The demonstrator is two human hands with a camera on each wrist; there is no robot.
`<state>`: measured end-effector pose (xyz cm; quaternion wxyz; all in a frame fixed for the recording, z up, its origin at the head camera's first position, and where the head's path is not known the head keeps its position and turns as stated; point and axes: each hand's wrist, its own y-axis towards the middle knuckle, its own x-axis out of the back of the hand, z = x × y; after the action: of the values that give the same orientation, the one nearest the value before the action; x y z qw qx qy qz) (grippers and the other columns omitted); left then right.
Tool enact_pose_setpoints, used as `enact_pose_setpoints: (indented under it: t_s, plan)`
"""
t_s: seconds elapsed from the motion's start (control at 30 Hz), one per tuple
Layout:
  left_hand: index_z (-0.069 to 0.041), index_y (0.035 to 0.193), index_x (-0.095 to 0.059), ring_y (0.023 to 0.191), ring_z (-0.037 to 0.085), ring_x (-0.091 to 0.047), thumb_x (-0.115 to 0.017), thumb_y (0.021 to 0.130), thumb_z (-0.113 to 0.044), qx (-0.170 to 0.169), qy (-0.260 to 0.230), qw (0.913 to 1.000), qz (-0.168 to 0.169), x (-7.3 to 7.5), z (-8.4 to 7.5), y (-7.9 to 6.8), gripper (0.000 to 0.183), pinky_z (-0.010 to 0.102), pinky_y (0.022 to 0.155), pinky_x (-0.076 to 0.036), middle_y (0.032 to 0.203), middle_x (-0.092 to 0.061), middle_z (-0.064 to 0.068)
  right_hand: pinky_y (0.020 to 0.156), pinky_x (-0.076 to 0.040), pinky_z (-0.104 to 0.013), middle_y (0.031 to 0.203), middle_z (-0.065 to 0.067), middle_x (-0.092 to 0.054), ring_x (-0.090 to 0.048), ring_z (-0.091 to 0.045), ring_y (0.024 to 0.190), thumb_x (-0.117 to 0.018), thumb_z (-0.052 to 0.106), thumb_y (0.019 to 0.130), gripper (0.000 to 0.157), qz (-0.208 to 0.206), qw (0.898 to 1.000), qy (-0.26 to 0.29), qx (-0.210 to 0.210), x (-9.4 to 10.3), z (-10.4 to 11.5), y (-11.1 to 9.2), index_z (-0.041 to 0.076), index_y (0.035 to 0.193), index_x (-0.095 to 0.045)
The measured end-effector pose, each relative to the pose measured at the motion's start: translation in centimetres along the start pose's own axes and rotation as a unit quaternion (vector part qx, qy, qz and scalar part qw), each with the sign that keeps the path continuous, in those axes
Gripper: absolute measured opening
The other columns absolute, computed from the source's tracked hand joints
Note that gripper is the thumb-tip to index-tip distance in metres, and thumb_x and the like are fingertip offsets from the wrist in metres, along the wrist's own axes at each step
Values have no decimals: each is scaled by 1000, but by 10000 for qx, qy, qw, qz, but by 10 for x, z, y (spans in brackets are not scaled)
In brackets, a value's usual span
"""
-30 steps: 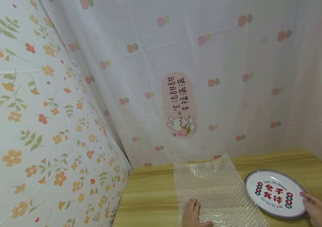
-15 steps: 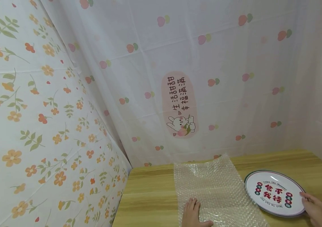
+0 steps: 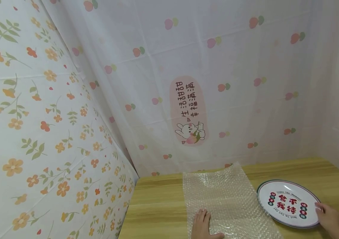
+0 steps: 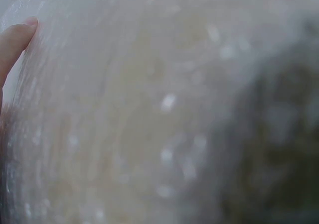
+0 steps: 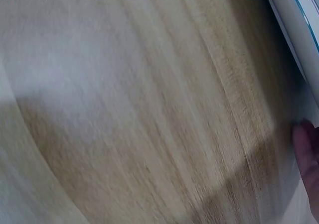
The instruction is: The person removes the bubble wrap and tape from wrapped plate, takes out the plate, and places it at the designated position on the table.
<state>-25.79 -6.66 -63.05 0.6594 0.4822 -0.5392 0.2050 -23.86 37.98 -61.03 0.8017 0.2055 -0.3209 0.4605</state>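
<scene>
A clear sheet of bubble wrap (image 3: 223,192) lies spread on the table. My left hand (image 3: 201,226) rests on its near left part, with the fingers extended and the thumb out to the side. To the right, an oval white plate (image 3: 295,192) with a green and red rim and red lettering overlaps the sheet's right edge in the head view. My right hand (image 3: 331,219) grips the plate's right rim, thumb on top. In the right wrist view the plate's edge (image 5: 294,30) appears at the upper right, above curled fingers (image 5: 305,157). Blurred bubble wrap (image 4: 124,109) fills the left wrist view.
The wood-grain table (image 3: 154,205) extends left of the sheet and behind the plate. A floral cloth (image 3: 52,132) hangs along the left side. Behind the table hangs a pale curtain (image 3: 232,116) printed with fruit and a rabbit.
The plate and my right hand have shifted very slightly to the left. My left hand stays in place on the bubble wrap.
</scene>
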Motion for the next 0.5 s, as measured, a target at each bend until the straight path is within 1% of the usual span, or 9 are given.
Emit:
enact_pose_setpoints:
  t_s: [0.03, 0.13, 0.3, 0.5]
  plan:
    - [-8, 114, -57, 115, 24, -45, -44, 67, -77, 6, -4, 10000, -1, 1, 0, 0, 84, 34, 91, -38, 120, -51, 6, 82, -29, -56, 119, -41, -31, -35, -54, 102, -43, 2, 87, 32, -37, 9997, -169, 195, 1, 0, 0, -16, 113, -40]
    - [-8, 114, -57, 116, 24, -44, -45, 67, -77, 44, -29, 10000, 43, 2, -1, 1, 84, 34, 91, -38, 120, -51, 6, 77, -31, -56, 115, -42, -33, -37, -55, 98, -46, 1, 85, 31, -96, 9980, -395, 481, 3, 1, -1, -18, 109, -42]
    - [-8, 114, -57, 116, 24, -44, -45, 67, -77, 104, -74, 9998, 120, 3, -1, 1, 84, 35, 92, -38, 121, -51, 5, 73, -33, -55, 110, -43, -36, -39, -57, 94, -48, 1, 83, 29, -181, 9953, -556, 768, 6, 2, -5, -19, 105, -43]
    - [-8, 115, -56, 117, 24, -43, -42, 67, -78, 93, -95, 9998, 142, 0, 0, 1, 86, 35, 92, -37, 121, -50, 6, 73, -33, -56, 108, -43, -37, -38, -58, 94, -50, 2, 83, 29, -179, 9931, -647, 963, 10, 6, -9, -19, 102, -44]
